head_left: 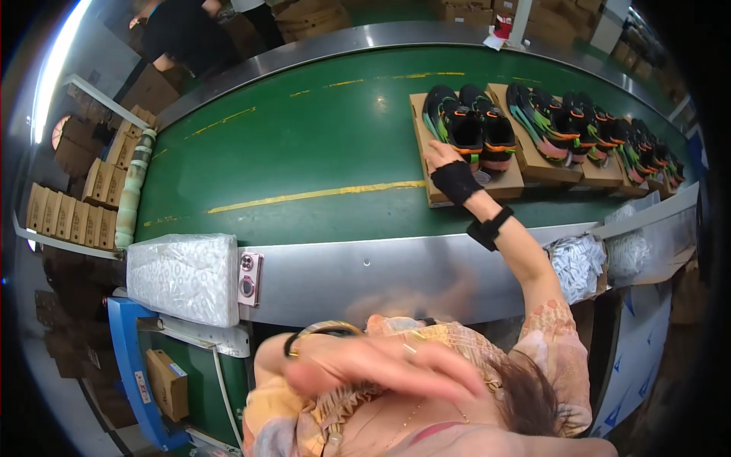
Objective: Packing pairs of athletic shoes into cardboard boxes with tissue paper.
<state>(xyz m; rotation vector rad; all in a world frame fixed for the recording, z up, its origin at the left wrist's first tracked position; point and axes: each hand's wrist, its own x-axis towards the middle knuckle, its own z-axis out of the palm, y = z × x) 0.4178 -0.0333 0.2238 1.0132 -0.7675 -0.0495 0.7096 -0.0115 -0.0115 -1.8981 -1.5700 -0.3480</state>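
Fingers (pixel 437 154) of right hand (pixel 451 172) bent over box (pixel 504 183); grip unclear. Leftmost shoe (pixel 448 118) ahead-right, toe pointing away. Left hand (pixel 384 367) farther, blurred, fingers extended.

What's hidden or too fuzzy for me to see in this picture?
In the head view:
- Bare left hand: blurred, so fingertips are unclear.
- Black-wrapped right hand: palm hidden behind its back.
- Brown cardboard box beneath it: inside hidden by its top.
- Distant black-and-green shoes: small, partly covered by nearer ones.
- Person in black shirt: head mostly cut off by the top edge.
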